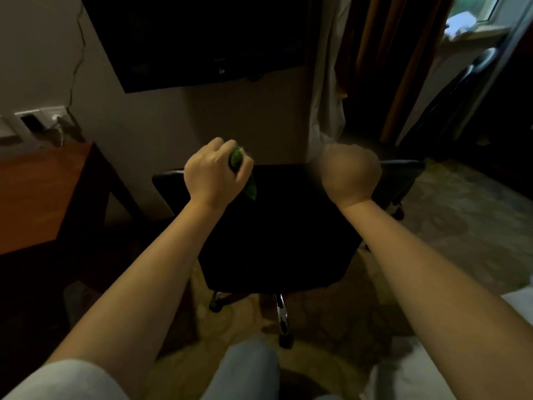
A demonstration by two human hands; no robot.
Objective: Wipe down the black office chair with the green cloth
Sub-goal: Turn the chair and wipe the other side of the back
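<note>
The left hand (217,172) grips the bunched green cloth (250,188) over the black chair (274,226), while the blurred right hand (350,171) looks fisted, its grasp unclear.

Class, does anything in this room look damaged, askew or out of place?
A jagged dark line runs down the wall left of the television toward the sockets; it looks like a crack, possibly a cable. Nothing else stands out.
</note>
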